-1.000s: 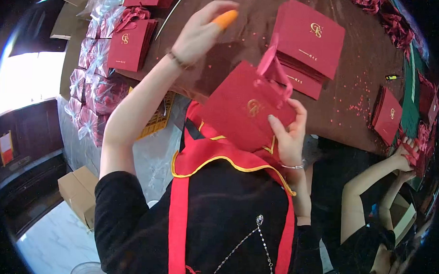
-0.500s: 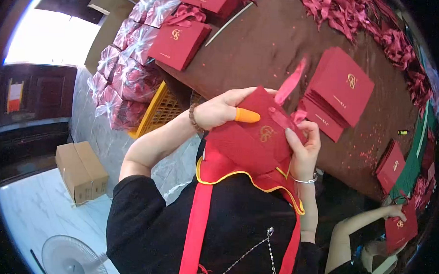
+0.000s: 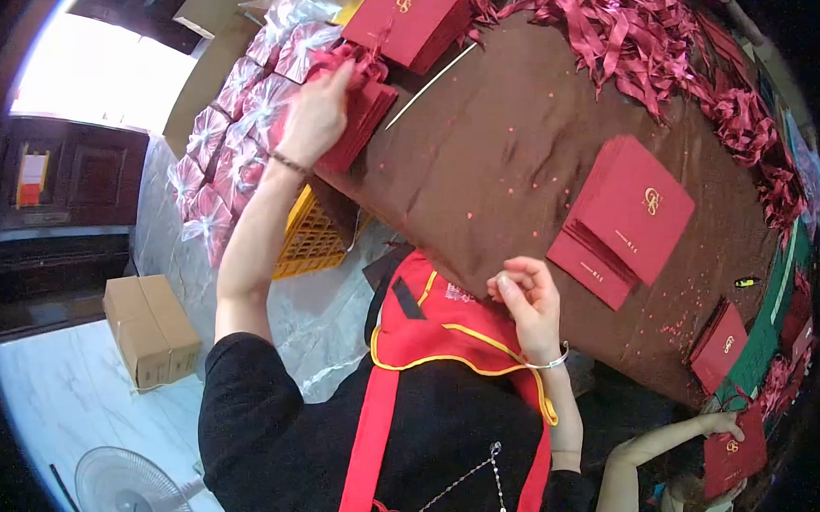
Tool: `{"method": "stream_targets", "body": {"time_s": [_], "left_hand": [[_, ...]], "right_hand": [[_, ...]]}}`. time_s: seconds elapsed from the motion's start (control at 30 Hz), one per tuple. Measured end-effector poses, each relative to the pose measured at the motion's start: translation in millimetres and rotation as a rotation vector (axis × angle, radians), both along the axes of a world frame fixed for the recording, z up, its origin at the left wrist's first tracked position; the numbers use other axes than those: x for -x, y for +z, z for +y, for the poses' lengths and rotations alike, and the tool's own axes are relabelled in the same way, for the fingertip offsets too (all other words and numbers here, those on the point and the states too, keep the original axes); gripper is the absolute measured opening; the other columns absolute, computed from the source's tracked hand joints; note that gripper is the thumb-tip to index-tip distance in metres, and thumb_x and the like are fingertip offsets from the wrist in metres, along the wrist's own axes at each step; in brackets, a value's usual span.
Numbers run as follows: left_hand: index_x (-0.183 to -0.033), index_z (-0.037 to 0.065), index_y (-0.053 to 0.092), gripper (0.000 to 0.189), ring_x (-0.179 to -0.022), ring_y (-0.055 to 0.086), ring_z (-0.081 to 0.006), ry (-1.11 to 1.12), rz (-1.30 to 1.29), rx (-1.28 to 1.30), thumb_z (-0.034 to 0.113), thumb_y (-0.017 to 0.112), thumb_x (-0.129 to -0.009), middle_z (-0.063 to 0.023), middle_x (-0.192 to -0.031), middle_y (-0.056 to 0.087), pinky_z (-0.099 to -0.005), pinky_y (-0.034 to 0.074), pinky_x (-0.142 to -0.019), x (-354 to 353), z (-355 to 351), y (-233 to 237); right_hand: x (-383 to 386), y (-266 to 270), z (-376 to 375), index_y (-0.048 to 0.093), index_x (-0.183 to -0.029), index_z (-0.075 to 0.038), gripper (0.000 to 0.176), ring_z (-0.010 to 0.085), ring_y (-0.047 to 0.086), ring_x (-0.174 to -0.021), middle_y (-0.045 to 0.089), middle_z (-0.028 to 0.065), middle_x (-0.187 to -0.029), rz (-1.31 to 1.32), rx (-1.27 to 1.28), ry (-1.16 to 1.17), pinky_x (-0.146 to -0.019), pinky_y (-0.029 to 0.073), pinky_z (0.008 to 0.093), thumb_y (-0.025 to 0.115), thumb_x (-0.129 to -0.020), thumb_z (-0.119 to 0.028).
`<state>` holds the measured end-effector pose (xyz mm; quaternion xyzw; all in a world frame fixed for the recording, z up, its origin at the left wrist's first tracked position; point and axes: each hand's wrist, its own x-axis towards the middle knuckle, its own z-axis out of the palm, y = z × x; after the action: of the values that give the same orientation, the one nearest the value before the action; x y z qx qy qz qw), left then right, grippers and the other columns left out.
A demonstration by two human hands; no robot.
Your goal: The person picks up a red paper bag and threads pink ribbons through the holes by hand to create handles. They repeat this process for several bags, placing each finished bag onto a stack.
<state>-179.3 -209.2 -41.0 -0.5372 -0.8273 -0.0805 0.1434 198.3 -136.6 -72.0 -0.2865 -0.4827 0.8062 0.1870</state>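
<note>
My left hand (image 3: 317, 117), blurred by motion, is over the stack of dark red gift bags (image 3: 367, 128) at the table's left edge. Pink-red ribbons (image 3: 367, 60) lie around its fingertips. The hand covers part of the top bag, and I cannot see whether it grips it. In front of the red apron (image 3: 413, 297), my right hand (image 3: 528, 301) is raised by the table edge. Its fingers are curled and the thumb is against them, with nothing visible in them. Beyond it lies a pile of red bags (image 3: 637, 205) with gold lettering.
Another bag stack (image 3: 409, 21) and loose ribbons (image 3: 616, 37) lie along the brown-covered table's (image 3: 486, 150) far side. Plastic-wrapped bundles (image 3: 243, 124) and a yellow crate (image 3: 316, 239) stand left. A carton (image 3: 153, 330) and fan (image 3: 131, 485) are on the floor. A co-worker's hand (image 3: 725, 424) holds a bag at right.
The red bag that both hands held before my apron has left that spot. My left hand has moved up and left to the bag stack; my right hand has come away from the bag.
</note>
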Motion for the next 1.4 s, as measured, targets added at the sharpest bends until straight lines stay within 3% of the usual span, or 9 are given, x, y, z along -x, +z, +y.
{"method": "stream_targets", "body": {"time_s": [0.23, 0.33, 0.6, 0.8, 0.9, 1.07, 1.2, 1.33, 1.4], "left_hand": [[-0.130, -0.001, 0.039, 0.057, -0.102, 0.051, -0.0377, 0.040, -0.105, 0.059, 0.033, 0.053, -0.086, -0.0204, -0.116, 0.054, -0.0457, 0.043, -0.084, -2, 23, -26], [-0.133, 0.000, 0.036, 0.065, -0.104, 0.050, -0.0372, 0.073, 0.109, 0.130, 0.040, 0.054, -0.086, -0.0192, -0.122, 0.051, -0.0449, 0.042, -0.086, -21, 24, -30], [-0.128, 0.006, 0.044, 0.054, -0.089, 0.054, -0.0291, 0.052, 0.379, 0.205, 0.041, 0.051, -0.087, -0.0123, -0.103, 0.056, -0.0435, 0.045, -0.066, 1, 38, -44], [-0.131, 0.011, 0.043, 0.061, -0.095, 0.055, -0.0271, 0.228, 0.360, 0.200, 0.047, 0.056, -0.083, -0.0093, -0.112, 0.056, -0.0420, 0.046, -0.072, -35, 46, -3], [-0.119, 0.014, 0.052, 0.042, -0.095, 0.055, -0.0240, 0.117, 0.394, 0.025, 0.037, 0.058, -0.084, -0.0056, -0.110, 0.057, -0.0393, 0.041, -0.075, -57, 44, 9], [-0.098, 0.009, 0.062, 0.018, -0.083, 0.062, -0.0301, -0.368, -0.473, -0.220, 0.014, 0.059, -0.082, -0.0117, -0.088, 0.064, -0.0382, 0.049, -0.071, -127, 102, 10], [-0.104, 0.011, 0.060, 0.026, -0.084, 0.060, -0.0301, -0.576, -0.464, -0.221, 0.008, 0.054, -0.079, -0.0109, -0.095, 0.060, -0.0385, 0.049, -0.070, -136, 185, -35], [-0.112, 0.019, 0.059, 0.034, -0.085, 0.058, -0.0233, -0.581, -0.054, -0.122, 0.012, 0.052, -0.080, -0.0077, -0.092, 0.055, -0.0373, 0.047, -0.069, -141, 254, -47], [-0.097, 0.015, 0.061, 0.019, -0.085, 0.056, -0.0205, -0.606, 0.070, -0.108, 0.016, 0.052, -0.080, -0.0056, -0.086, 0.055, -0.0353, 0.043, -0.070, -133, 271, -54]], "right_hand": [[-2, -5, 7, 0.050, -0.107, -0.001, 0.019, 0.0103, 0.059, -0.084, 0.061, 0.0063, -0.091, -0.065, 0.005, -0.004, -0.077, 0.048, 0.0232, 0.055, -0.089, -0.005], [2, -2, 14, 0.051, -0.105, 0.000, 0.017, 0.0099, 0.059, -0.083, 0.062, 0.0064, -0.090, -0.084, -0.019, -0.007, -0.076, 0.048, 0.0230, 0.055, -0.089, -0.004], [-17, 23, 48, 0.052, -0.101, 0.000, 0.014, 0.0123, 0.060, -0.084, 0.061, 0.0071, -0.090, -0.168, -0.345, -0.116, -0.078, 0.048, 0.0249, 0.055, -0.087, 0.002], [-53, 45, 74, 0.055, -0.098, 0.002, 0.013, 0.0136, 0.062, -0.081, 0.062, 0.0087, -0.089, -0.119, -0.476, -0.571, -0.074, 0.051, 0.0245, 0.058, -0.085, 0.004], [-69, 39, 98, 0.056, -0.098, 0.001, 0.013, 0.0109, 0.059, -0.080, 0.061, 0.0061, -0.090, -0.214, -0.561, -0.701, -0.073, 0.048, 0.0223, 0.059, -0.085, 0.000], [-64, 41, 152, 0.055, -0.111, -0.003, 0.039, 0.0255, 0.046, -0.110, 0.051, 0.0127, -0.120, -0.568, -1.050, -0.586, -0.094, 0.037, 0.0349, 0.070, -0.077, -0.015], [-49, 41, 154, 0.053, -0.115, -0.004, 0.047, 0.0306, 0.038, -0.119, 0.044, 0.0144, -0.127, -0.628, -1.201, -0.546, -0.101, 0.031, 0.0399, 0.072, -0.075, -0.021], [-46, 42, 143, 0.055, -0.113, -0.005, 0.042, 0.0310, 0.036, -0.121, 0.043, 0.0139, -0.129, -0.659, -1.185, -0.508, -0.102, 0.030, 0.0406, 0.070, -0.077, -0.020], [-51, 39, 142, 0.057, -0.110, -0.005, 0.037, 0.0307, 0.037, -0.121, 0.044, 0.0132, -0.128, -0.656, -1.166, -0.513, -0.102, 0.030, 0.0404, 0.069, -0.078, -0.018]]}}
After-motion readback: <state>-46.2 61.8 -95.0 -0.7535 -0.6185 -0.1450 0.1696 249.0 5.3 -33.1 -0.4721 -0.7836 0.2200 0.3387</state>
